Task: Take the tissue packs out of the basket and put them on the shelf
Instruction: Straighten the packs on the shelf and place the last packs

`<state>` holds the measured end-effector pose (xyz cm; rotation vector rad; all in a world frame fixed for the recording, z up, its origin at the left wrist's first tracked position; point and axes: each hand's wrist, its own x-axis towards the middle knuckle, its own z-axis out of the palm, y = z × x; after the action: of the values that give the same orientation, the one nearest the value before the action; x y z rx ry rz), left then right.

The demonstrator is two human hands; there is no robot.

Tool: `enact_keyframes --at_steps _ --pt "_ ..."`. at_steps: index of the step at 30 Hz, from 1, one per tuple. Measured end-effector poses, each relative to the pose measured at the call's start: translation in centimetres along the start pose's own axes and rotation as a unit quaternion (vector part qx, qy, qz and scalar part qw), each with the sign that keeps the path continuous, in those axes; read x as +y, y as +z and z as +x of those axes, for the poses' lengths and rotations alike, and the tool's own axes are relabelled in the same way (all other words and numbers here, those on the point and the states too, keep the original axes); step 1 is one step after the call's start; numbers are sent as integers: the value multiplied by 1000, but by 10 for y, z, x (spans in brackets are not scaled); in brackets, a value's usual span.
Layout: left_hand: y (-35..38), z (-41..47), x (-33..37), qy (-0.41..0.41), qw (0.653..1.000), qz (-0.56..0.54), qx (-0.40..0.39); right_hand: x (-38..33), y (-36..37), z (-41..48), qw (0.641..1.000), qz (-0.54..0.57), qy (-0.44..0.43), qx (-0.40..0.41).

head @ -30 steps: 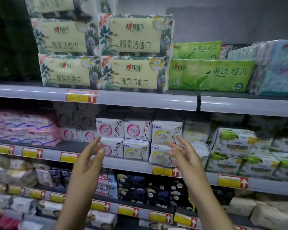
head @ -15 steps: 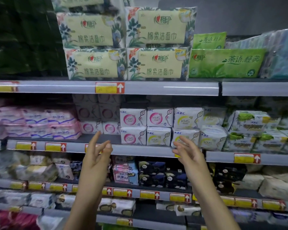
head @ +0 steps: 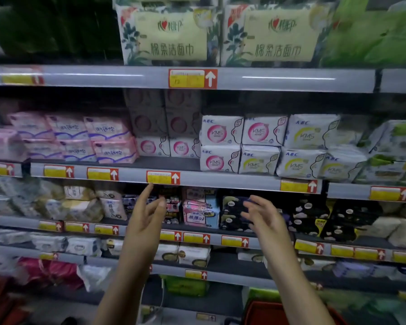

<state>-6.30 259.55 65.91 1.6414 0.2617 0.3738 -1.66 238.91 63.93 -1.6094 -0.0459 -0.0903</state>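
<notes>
Two cream tissue packs with floral print stand side by side on the top shelf (head: 291, 78), one on the left (head: 169, 36) and one on the right (head: 277, 36). My left hand (head: 145, 216) and my right hand (head: 263, 216) are raised in front of the lower shelves, palms facing each other, fingers loose, holding nothing. Only the red rim of the basket (head: 267, 310) shows at the bottom edge, right of centre; its inside is out of view.
Green tissue packs (head: 373, 38) sit right of the cream ones. White ABC pad packs (head: 263, 146) and pink packs (head: 75, 137) fill the second shelf. Dark packs (head: 314, 216) line the third shelf. Lower shelves hold mixed packs.
The view has tilted down and shifted left, so the shelves slid up and right in frame. Both empty hands have dropped lower, and the red basket rim has come into view.
</notes>
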Motion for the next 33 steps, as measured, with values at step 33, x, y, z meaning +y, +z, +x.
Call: enact_keyframes --at_steps 33 --pt "-23 -7 -329 -177 983 10 42 316 88 -13 979 -104 171 -44"
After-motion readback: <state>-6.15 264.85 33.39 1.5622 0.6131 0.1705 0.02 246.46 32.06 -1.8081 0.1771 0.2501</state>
